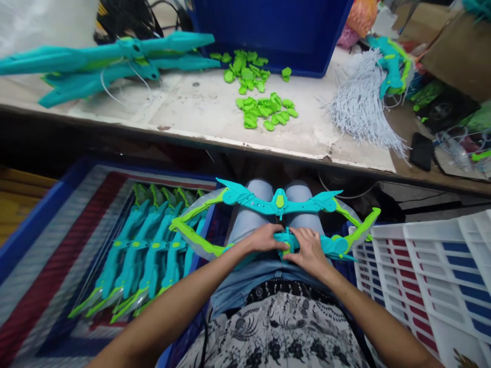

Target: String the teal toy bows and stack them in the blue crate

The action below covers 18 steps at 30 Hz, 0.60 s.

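Note:
A teal and lime-green toy bow point(279, 202) lies across my lap, its limbs spreading left and right over my knees. My left hand point(266, 238) and my right hand point(309, 249) meet at the bow's near middle part, fingers curled and pressed onto the teal grip there. A small green piece shows between my fingertips. On the worktable point(199, 110) ahead lie two heaps of small lime-green plastic parts point(265, 109). Two more teal bows point(107, 64) rest at the table's far left.
A blue crate point(36, 220) at my left holds several stacked teal bows point(146, 250). A white slatted crate point(433, 276) stands at my right. A bundle of white strings point(360, 105), a blue bin point(276, 30) and a black phone point(421, 151) sit on the table.

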Available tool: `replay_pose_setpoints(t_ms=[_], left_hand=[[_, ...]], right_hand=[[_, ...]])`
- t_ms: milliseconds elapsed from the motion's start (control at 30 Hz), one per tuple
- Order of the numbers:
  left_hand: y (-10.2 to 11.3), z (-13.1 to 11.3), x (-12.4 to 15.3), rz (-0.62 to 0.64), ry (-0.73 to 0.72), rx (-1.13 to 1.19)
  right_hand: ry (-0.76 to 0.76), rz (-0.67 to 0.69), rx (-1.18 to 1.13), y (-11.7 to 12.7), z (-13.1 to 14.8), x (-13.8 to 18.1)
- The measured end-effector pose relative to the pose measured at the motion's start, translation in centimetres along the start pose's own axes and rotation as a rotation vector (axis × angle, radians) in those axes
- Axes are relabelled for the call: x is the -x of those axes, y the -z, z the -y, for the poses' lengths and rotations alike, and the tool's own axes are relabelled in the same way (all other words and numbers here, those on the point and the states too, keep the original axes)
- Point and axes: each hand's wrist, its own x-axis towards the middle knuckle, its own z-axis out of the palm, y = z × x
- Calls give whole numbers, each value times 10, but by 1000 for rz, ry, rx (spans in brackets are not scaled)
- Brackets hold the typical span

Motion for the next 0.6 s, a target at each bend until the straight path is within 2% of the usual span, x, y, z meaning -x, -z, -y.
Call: replay_pose_setpoints(t_ms=[67, 133, 167, 200, 233, 300, 367, 433, 500, 600], left_hand=[[-1, -9, 8, -10, -14, -69], [-4, -19, 19, -26, -21, -184], [-7, -24, 25, -44, -35, -259], [-11, -28, 30, -70, -50, -344], [-16, -30, 35, -105, -68, -432], [-27, -30, 41, -184, -103, -592], [-39, -25, 44, -240, -109, -677], [-48, -17, 45, -229, -66, -681], [-51, -13, 47, -169, -9, -648], [-42, -16, 51, -52, -4, -540]], right_hand=[[73, 131, 5, 15, -3, -5], [218, 296, -69, 40, -7, -18], [274, 315, -121, 55, -8, -29], [306, 265, -165, 70, -8, -43], [307, 147, -184, 84, -7, -62], [261, -185, -129, 107, -1, -108], [239, -387, -1, 120, 11, -162], [219, -468, 100, 124, 25, -213], [180, -469, 183, 123, 39, -254], [112, -444, 266, 120, 52, -286]])
